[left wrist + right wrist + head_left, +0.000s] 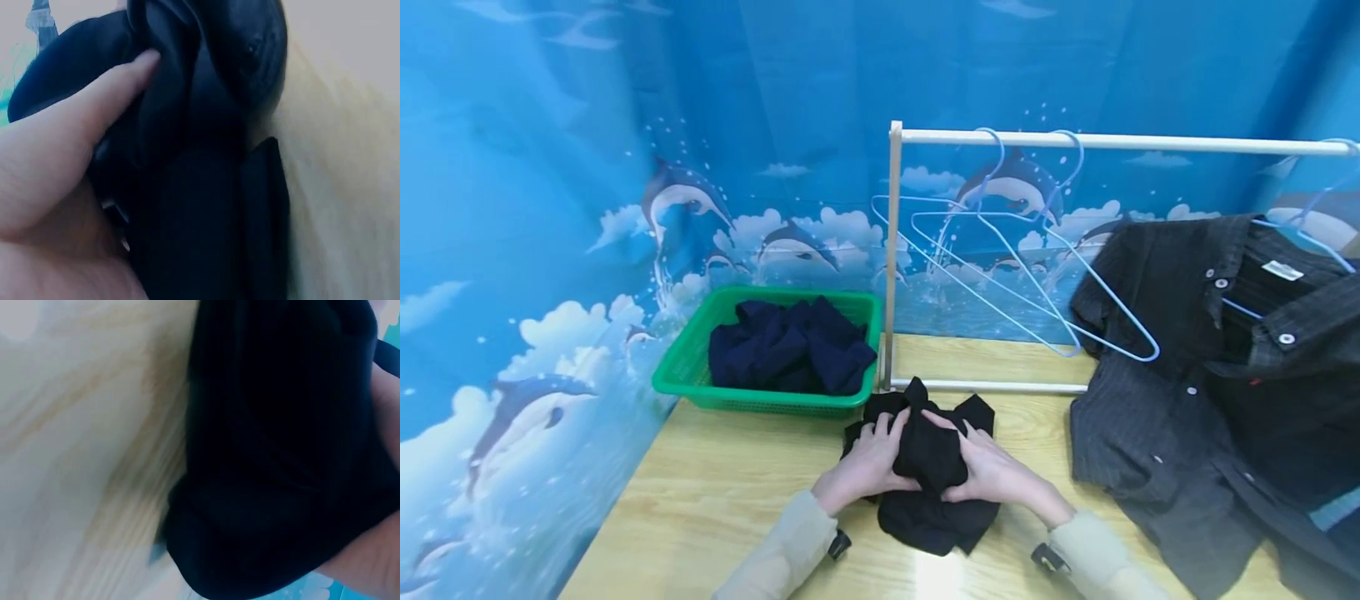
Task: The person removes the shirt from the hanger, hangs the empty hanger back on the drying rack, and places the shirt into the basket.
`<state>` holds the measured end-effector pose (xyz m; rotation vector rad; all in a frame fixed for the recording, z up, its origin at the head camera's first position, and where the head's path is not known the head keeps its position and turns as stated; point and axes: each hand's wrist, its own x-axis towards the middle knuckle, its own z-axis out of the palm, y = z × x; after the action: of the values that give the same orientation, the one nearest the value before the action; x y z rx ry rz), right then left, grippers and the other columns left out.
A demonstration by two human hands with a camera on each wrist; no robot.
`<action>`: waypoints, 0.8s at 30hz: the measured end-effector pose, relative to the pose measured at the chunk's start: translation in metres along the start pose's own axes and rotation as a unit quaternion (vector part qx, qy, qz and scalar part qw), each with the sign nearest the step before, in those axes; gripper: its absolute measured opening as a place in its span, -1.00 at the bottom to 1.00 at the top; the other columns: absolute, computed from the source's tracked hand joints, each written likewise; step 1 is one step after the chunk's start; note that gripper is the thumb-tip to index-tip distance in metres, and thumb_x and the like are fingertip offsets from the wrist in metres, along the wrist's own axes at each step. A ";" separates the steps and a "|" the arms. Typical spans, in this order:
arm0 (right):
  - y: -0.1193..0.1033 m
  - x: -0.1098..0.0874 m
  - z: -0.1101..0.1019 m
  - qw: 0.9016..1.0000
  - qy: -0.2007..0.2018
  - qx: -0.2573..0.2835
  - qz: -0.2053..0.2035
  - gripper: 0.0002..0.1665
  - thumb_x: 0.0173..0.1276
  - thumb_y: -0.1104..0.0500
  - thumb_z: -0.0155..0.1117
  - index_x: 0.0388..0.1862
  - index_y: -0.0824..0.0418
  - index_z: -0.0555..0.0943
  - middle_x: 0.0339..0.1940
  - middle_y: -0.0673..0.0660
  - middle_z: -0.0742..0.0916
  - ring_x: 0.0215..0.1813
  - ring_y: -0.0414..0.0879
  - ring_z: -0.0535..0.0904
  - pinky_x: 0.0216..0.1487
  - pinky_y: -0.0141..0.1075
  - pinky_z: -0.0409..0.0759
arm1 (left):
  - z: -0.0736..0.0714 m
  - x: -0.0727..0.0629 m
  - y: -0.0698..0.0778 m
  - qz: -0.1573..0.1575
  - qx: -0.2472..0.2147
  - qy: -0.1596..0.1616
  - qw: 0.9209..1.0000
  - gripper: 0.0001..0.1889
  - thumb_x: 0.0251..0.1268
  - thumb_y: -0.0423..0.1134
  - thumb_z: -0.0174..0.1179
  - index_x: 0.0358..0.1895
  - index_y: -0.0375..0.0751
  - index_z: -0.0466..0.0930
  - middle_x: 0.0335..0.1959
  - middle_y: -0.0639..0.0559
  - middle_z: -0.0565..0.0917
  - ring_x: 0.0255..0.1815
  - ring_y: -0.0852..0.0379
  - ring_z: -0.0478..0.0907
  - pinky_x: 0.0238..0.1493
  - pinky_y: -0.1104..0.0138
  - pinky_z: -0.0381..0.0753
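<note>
A crumpled black garment (931, 454) lies bunched on the wooden table in the head view. My left hand (872, 460) grips its left side, with the thumb and fingers around a gathered part of the cloth. From the other side my right hand (996, 468) holds the same bunch between thumb and fingers. Close up in the left wrist view, the thumb (94, 112) presses on folds of the black cloth (194, 206), where a small dark button shows. The right wrist view has dark cloth (275, 456) filling the hand, and many fingertips are hidden by it.
A green basket (688, 379) with dark navy cloth (790, 346) stands at the back left. Behind the hands, a white rack (1120, 142) carries two bare blue hangers (1022, 258) and a dark grey buttoned shirt (1187, 450) on the right. A blue dolphin-print curtain (805, 83) hangs behind.
</note>
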<state>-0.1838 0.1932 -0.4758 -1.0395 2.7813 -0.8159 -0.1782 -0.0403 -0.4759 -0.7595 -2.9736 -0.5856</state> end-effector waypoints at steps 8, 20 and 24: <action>-0.003 0.001 0.003 0.997 0.065 -0.035 -0.018 0.28 -0.25 0.17 0.72 0.50 0.14 0.25 0.25 0.30 0.61 0.16 0.17 0.62 0.11 0.11 0.53 | 0.006 -0.006 0.023 0.053 0.082 0.089 0.991 -0.02 -0.10 -0.08 0.63 0.34 -0.47 0.27 0.01 -0.29 0.55 -0.18 -0.14 0.59 -0.06 0.16 0.64; -0.028 -0.009 -0.018 0.967 0.229 -0.111 0.013 0.19 -0.30 0.10 0.78 0.40 0.05 0.37 -0.14 0.24 0.72 -0.19 0.13 0.66 -0.30 -0.03 0.64 | -0.027 0.004 0.027 0.142 0.069 0.179 0.971 -0.14 -0.07 -0.40 0.57 0.38 -0.26 0.33 0.03 -0.14 0.55 -0.11 -0.05 0.64 -0.08 0.19 0.70; -0.041 -0.006 -0.035 0.958 0.262 -0.114 -0.005 0.17 -0.31 0.15 0.77 0.38 0.02 0.41 -0.12 0.24 0.71 -0.14 0.16 0.66 -0.28 0.02 0.64 | -0.051 0.005 0.027 0.165 0.048 0.199 0.965 -0.20 -0.01 -0.50 0.49 0.38 -0.22 0.38 0.06 -0.14 0.55 -0.06 -0.07 0.65 -0.03 0.17 0.70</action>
<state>-0.1628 0.1874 -0.4256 -0.9837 3.3858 -0.8989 -0.1734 -0.0343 -0.4183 -0.9674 -2.4226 -0.4979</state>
